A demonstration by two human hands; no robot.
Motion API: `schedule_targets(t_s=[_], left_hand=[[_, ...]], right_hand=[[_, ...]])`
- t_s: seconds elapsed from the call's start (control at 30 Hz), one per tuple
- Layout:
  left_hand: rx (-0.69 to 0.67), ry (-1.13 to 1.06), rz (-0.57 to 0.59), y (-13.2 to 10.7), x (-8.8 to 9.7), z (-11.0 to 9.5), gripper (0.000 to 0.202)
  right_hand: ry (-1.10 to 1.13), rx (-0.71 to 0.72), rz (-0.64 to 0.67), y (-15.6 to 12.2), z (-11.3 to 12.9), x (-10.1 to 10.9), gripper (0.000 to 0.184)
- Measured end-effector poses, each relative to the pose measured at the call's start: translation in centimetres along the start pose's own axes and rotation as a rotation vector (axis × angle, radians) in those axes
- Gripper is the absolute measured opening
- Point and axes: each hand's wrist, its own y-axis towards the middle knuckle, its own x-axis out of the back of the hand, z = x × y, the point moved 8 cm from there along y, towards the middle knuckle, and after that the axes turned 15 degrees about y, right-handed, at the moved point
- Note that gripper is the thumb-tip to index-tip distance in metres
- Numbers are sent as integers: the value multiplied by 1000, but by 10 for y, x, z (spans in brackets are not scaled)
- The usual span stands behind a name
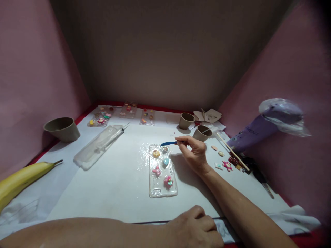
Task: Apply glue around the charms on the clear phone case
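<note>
My right hand [194, 153] pinches a thin blue tool [169, 143] whose tip reaches the top edge of a clear phone case [162, 171]. The case lies flat on white paper and carries several small charms in yellow, blue and pink. My left hand [196, 227] rests curled into a loose fist on the near edge of the table, with my forearm lying across the front; nothing shows in it.
A banana [22, 179] lies at the left. A brown cup [62, 129] and a plastic-wrapped case [99, 146] sit left; decorated cases [147, 117] at the back. Two cups [202, 133], loose charms [227, 165], a wooden stick [232, 151] and a purple piping bag [263, 129] stand right.
</note>
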Motion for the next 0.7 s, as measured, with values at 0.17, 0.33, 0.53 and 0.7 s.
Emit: schedule_targets(t_s=[0.17,0.33,0.53,0.7], left_hand=[[9,6,-22,0,2,1,35],[-6,1,37,0,-1,1,34],[-18,10,117,0,-9,1,33],[-30,19,125,-1,-11,1,33]], right_hand=[[8,12,-20,-1,0,2,14],[16,26,-25,0,1,2,13],[-38,16,-154,1,-3,16,14],[-217,57,-197,6,-12,27,16]])
